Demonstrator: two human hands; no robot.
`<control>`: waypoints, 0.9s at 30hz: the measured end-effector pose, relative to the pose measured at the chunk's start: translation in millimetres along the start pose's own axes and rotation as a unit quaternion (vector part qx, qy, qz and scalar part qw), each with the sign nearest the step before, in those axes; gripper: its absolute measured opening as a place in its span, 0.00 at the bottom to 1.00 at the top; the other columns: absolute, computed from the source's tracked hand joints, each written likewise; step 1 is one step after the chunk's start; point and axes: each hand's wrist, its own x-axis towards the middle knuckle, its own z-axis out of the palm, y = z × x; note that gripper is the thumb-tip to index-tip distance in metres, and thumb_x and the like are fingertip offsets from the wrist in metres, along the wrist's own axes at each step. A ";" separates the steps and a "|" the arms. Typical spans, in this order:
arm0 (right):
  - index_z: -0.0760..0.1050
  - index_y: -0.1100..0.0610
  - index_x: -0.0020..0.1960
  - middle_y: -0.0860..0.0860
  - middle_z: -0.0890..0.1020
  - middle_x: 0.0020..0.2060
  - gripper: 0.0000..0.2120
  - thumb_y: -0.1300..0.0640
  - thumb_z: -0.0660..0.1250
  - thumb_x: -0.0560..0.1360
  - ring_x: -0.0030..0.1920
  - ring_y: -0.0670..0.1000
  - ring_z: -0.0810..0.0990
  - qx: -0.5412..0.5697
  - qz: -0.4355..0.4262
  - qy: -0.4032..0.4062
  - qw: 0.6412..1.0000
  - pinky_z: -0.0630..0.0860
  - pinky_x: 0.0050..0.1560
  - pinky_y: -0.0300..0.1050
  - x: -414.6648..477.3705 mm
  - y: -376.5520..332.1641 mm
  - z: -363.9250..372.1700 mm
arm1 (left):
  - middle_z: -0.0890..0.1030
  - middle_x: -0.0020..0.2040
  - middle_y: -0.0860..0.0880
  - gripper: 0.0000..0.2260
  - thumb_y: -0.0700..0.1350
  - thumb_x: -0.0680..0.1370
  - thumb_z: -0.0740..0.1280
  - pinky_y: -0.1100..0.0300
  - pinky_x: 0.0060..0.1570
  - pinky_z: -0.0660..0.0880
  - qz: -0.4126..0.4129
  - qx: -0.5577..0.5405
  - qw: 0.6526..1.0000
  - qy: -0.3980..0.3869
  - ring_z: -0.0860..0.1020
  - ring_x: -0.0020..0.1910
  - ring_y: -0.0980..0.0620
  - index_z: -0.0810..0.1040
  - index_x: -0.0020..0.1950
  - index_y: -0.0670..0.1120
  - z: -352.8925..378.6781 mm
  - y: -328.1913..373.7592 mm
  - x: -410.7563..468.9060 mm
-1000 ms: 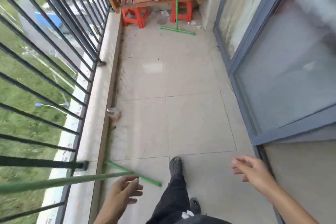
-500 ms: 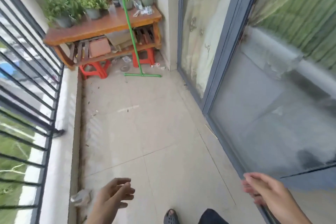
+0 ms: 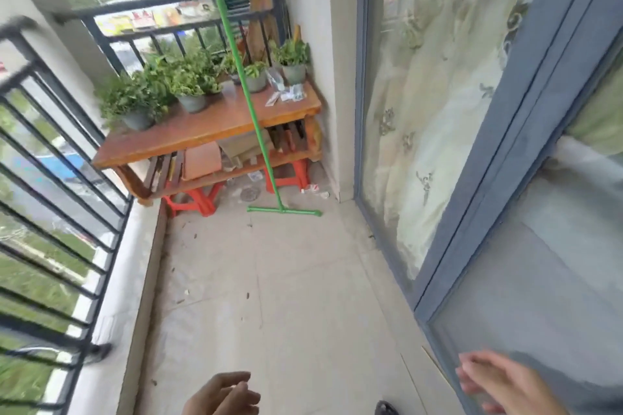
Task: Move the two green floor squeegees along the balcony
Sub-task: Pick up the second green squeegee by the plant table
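One green floor squeegee [image 3: 260,135] is in view, leaning against the wooden tabletop [image 3: 215,126] with its blade on the floor. Two red plastic stools [image 3: 194,200] sit beneath the lower shelf, one at each end. About five potted plants [image 3: 192,84] stand along the back of the tabletop; their leaves overlap, so the exact number is hard to tell. Two bare hands show at the bottom edge, the left hand [image 3: 224,394] and the right hand [image 3: 499,384], both empty. One shoe tip [image 3: 386,409] shows between them.
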 end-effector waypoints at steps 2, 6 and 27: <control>0.84 0.58 0.45 0.55 0.88 0.38 0.03 0.61 0.71 0.75 0.45 0.57 0.86 -0.031 -0.030 -0.035 0.998 0.75 0.43 0.50 51.6 -44.6 7.2 | 0.86 0.38 0.37 0.15 0.47 0.66 0.77 0.44 0.49 0.79 0.003 -0.013 1.000 0.013 0.85 0.41 0.36 0.83 0.46 0.37 8.9 31.8 30.8; 0.83 0.55 0.47 0.54 0.89 0.40 0.03 0.61 0.70 0.75 0.41 0.49 0.87 -0.078 -0.070 -0.095 0.990 0.77 0.42 0.46 133.2 -117.9 24.1 | 0.87 0.39 0.39 0.05 0.36 0.77 0.66 0.44 0.47 0.78 -0.026 -0.037 0.997 0.057 0.85 0.43 0.37 0.82 0.49 0.38 14.1 68.4 87.4; 0.83 0.61 0.46 0.57 0.88 0.38 0.04 0.65 0.69 0.75 0.42 0.57 0.87 -0.068 -0.065 -0.093 0.991 0.75 0.37 0.48 449.8 -366.6 166.5 | 0.86 0.44 0.39 0.06 0.39 0.78 0.65 0.53 0.43 0.78 0.068 -0.002 0.996 0.051 0.85 0.44 0.43 0.80 0.52 0.41 1.2 328.5 476.4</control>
